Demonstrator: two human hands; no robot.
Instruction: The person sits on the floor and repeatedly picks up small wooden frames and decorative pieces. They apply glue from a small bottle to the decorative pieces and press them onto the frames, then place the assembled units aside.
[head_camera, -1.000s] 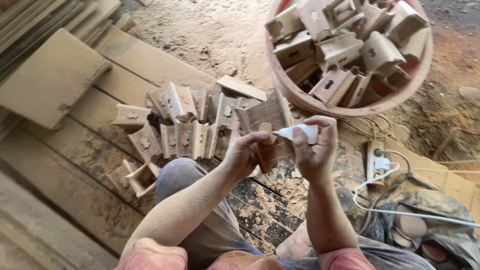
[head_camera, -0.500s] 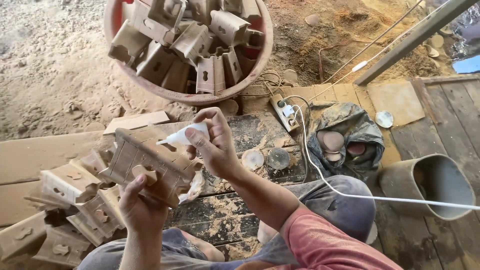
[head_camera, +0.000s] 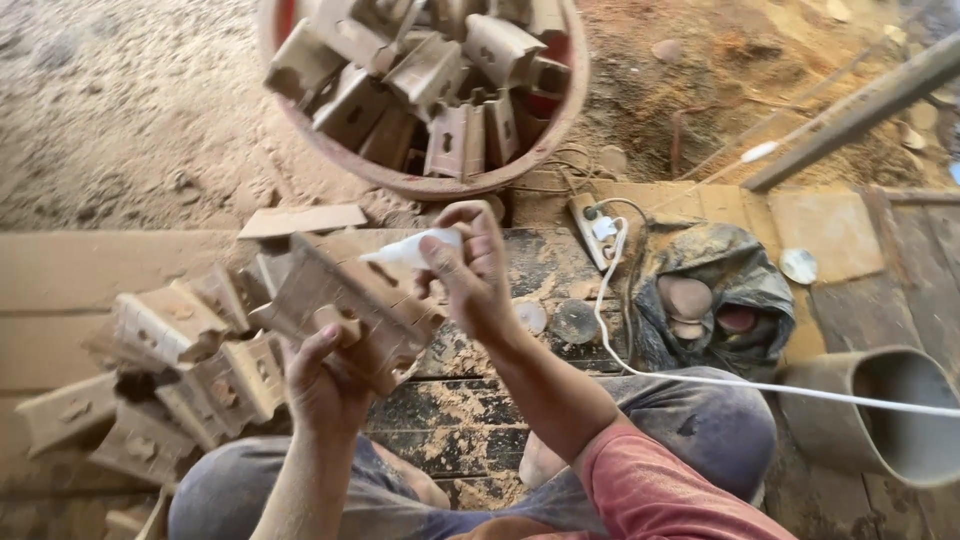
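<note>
Sawdust covers the ground and the dark plank floor (head_camera: 470, 440) where the person sits, knees drawn up, at the bottom of the frame. At centre, the right hand (head_camera: 470, 275) has its fingers (head_camera: 480, 225) curled tight round a small white glue bottle (head_camera: 415, 248), nozzle pointing left and tipped down onto a carved wooden block (head_camera: 345, 300). The left hand (head_camera: 325, 385) grips that block from beneath, fingers wrapped over its lower edge and thumb pressed on the near face, so the block sits tilted, just left of centre, touching the nozzle.

The block looks stiff and fairly light, dry wood with notches and a slot; it should take a firm grip on its thick body, while the thin projecting lugs look like the parts that could chip, so the solid underside seems the safer hold. Dust may make the faces a little slippery. The bottle looks soft-walled and light, best pinched at its middle.

Left of the hands lies a loose heap of similar blocks (head_camera: 180, 350). At the upper centre stands a round red tub (head_camera: 400, 180) filled with more of them. To the right, a white cable (head_camera: 700, 380) runs from a power strip (head_camera: 590, 225) past a crumpled dark bag (head_camera: 700, 260), and a grey pipe (head_camera: 880, 410) lies at the right edge.
</note>
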